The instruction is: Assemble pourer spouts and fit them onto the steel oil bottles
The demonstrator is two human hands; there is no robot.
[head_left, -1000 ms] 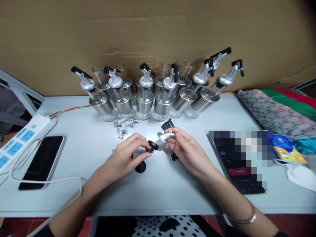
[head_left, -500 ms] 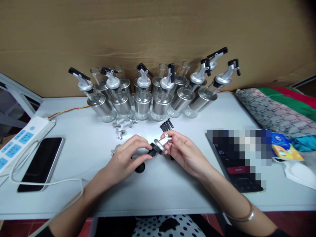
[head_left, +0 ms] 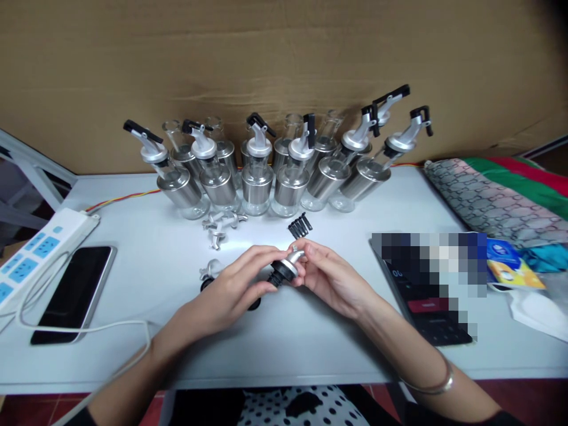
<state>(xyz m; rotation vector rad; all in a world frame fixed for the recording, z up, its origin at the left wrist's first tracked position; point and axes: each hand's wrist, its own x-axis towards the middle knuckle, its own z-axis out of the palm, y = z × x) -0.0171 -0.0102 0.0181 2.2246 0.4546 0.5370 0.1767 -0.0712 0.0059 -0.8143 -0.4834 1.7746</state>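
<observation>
Between my two hands is a pourer spout with a silver top and a black ribbed stopper, tilted with the stopper toward the lower left. My left hand grips it around the black stopper. The fingers of my right hand pinch the silver spout end. Under and beside my left hand lie black stopper parts, partly hidden, and a silver spout piece. Beyond my hands rest several small black levers in a row and a little heap of silver spout pieces.
Several glass bottles with metal sleeves stand along the cardboard wall, the front ones capped with pourers. On the left are a phone, a power strip and a cable. A dark tablet-like device and a patterned cloth lie right.
The pourer spout has turned in my hands, its silver tip now angled differently. My left fingers have shifted up around the stopper, and the right hand has moved slightly left.
</observation>
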